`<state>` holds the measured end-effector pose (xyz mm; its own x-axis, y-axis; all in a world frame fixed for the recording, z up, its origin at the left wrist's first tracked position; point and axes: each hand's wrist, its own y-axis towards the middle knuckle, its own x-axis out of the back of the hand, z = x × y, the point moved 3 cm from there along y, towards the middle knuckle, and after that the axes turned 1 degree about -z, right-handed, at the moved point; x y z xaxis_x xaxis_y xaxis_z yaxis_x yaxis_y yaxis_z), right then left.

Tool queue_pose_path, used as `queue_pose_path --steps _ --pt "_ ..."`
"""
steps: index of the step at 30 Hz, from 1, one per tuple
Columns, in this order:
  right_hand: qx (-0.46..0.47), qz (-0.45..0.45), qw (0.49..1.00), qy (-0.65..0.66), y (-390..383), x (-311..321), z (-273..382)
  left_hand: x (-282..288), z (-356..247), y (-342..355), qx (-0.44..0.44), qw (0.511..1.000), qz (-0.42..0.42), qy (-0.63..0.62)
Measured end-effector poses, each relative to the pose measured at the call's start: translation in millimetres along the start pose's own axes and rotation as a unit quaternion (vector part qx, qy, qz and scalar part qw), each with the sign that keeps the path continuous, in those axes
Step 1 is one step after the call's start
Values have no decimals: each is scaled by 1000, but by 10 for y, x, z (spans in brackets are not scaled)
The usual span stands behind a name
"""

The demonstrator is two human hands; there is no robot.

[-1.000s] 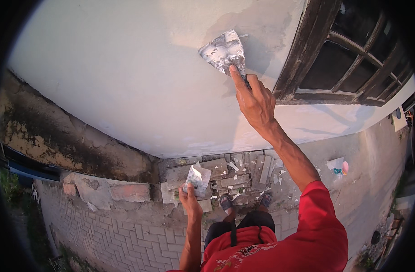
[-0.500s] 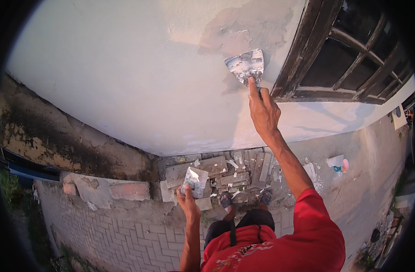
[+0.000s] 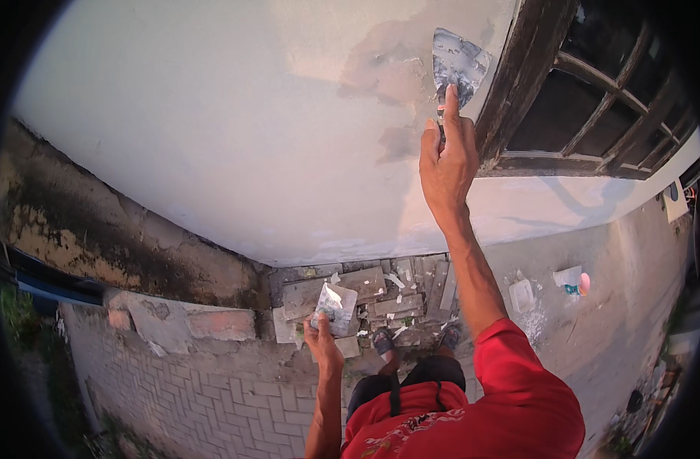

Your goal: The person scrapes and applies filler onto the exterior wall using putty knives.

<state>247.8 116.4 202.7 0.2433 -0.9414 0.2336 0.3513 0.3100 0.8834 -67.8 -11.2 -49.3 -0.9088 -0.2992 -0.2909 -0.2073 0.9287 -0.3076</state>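
My right hand (image 3: pixel 451 164) is closed round the handle of a putty knife (image 3: pixel 458 63), its index finger stretched along the blade. That wide metal blade is smeared with white and grey filler and lies against or close to the wall (image 3: pixel 212 130), beside the window frame. A grey-brown patch (image 3: pixel 388 65) of bare or damp plaster shows just left of the blade. Lower down, my left hand (image 3: pixel 324 344) grips a flat, squarish metal plate (image 3: pixel 337 309), with a lump of white filler on its upper part.
A dark, weathered wooden window (image 3: pixel 579 92) stands at the right. Stacked boards or slabs (image 3: pixel 396 302) with white scraps lie by my feet. A white tray (image 3: pixel 522 295) and a pink-and-teal item (image 3: pixel 578 283) sit on the ground at right. A low stained wall (image 3: pixel 128 237) runs along the left.
My right hand has moved the putty knife up and to the right, toward the window frame, and the blade has turned. The left hand with its plate has barely shifted.
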Motion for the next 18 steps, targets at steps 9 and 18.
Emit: queue_pose_path --steps 9,18 --pt "-38 140 989 -44 -863 -381 170 3 43 27 -18 1000 -1 -1" --pt "-12 37 999 -3 -229 257 -21 22 95 27 1 1000 21 17"
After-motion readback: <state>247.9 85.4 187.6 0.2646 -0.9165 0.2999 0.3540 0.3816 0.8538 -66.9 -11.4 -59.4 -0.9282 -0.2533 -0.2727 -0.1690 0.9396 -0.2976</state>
